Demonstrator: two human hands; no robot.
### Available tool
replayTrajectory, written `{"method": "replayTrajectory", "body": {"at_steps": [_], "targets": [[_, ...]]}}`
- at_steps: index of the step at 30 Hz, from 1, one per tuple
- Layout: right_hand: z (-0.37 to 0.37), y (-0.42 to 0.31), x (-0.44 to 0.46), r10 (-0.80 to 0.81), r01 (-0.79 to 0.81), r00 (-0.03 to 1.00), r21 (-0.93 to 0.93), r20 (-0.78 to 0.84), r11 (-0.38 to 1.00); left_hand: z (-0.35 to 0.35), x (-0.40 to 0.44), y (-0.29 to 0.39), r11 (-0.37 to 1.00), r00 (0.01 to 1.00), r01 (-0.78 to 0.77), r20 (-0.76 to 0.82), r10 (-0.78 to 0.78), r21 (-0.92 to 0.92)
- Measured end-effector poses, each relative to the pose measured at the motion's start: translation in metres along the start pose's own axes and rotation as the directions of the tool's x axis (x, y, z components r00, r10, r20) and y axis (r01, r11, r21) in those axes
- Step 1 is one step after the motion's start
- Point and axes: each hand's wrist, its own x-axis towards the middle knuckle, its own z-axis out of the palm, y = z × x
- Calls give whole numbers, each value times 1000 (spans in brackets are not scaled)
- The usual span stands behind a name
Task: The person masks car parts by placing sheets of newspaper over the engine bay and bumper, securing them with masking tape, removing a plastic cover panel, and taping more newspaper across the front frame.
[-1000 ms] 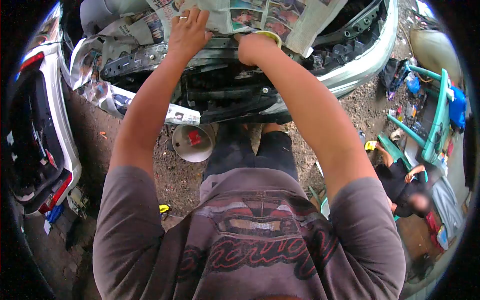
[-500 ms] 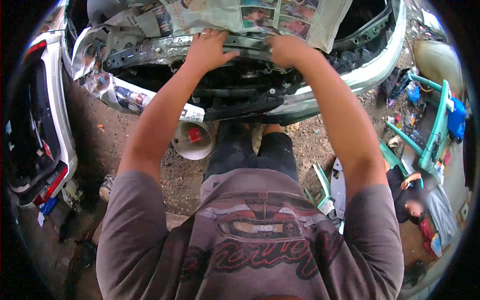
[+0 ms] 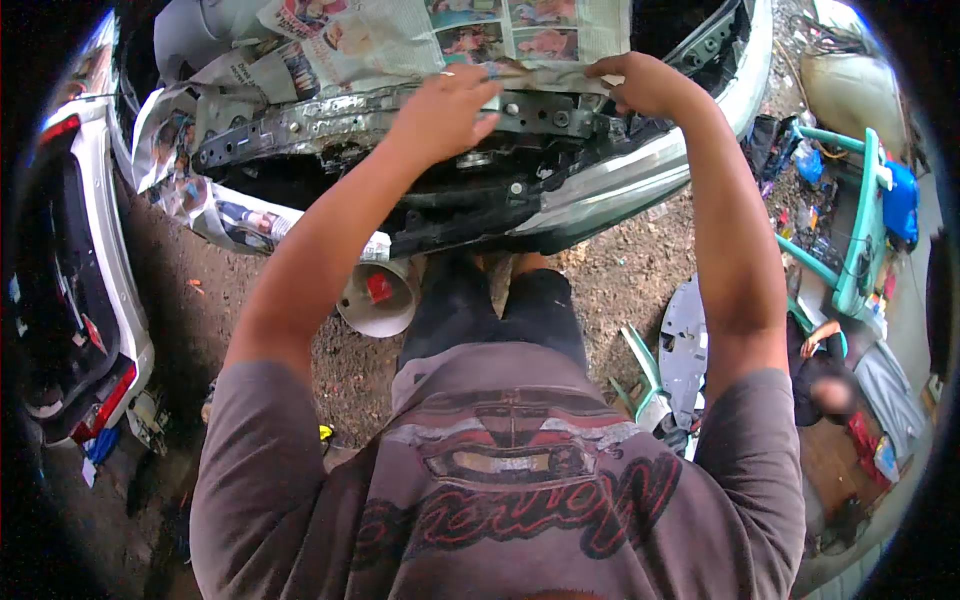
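A newspaper sheet (image 3: pixel 400 50) covers the front of a car, its near edge lying along the metal front crossmember (image 3: pixel 300 122). My left hand (image 3: pixel 448 112) presses its outstretched fingers on that edge, thumb apart over the crossmember. Farther right, my right hand (image 3: pixel 652 84) is bent at the paper's edge, which appears to be between thumb and fingers. Below the crossmember is a dark opening in the car's front, with the light-coloured bumper (image 3: pixel 620 190) curving along the right. More newspaper (image 3: pixel 240 215) wraps the bumper's left part.
A pale bucket (image 3: pixel 378 310) with something red inside stands below the bumper. At left is a white car tailgate (image 3: pixel 125 300). On the right are a turquoise frame (image 3: pixel 855 230), a grey panel (image 3: pixel 684 350) and a seated person (image 3: pixel 815 370).
My right hand has moved right along the newspaper's edge, away from my left hand. My left hand has also shifted slightly right. The camera view has shifted a little.
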Motion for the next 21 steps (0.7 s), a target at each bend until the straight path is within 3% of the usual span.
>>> {"method": "replayTrajectory", "body": {"at_steps": [1,3,4,7,9,11,13,15,16,20,21], "targets": [[-3,-1,-7,81,-91,995,167,62,982,2,14,8,1000,1000,-8,-4,8,-2],[-9,5,-12,40,-46,998,134,49,990,3,49,23,963,975,-171,-102,196,210],[-17,2,-18,38,-43,999,154,37,987,6,67,29,962,973,-178,-109,204,207],[-34,22,-29,-38,57,995,213,-93,975,17,107,40,947,974,-155,-118,194,281],[-46,23,-53,50,37,974,373,-221,927,26,124,46,905,997,-71,7,75,419],[-47,22,-79,53,70,946,362,-319,930,33,132,47,914,999,-38,-11,46,404],[-33,37,-93,-3,228,911,497,-413,838,37,138,55,920,1000,-5,-24,16,392],[-19,33,-108,39,212,907,536,-419,817,38,139,69,849,1000,-1,8,-4,528],[-13,33,-112,84,163,915,553,-394,817,51,141,63,881,994,-54,-61,93,470],[2,21,-131,169,79,925,609,-339,789,64,156,78,916,998,-30,-40,51,400],[4,18,-135,203,21,931,603,-302,798,74,161,77,842,992,-4,-101,69,539]]}}
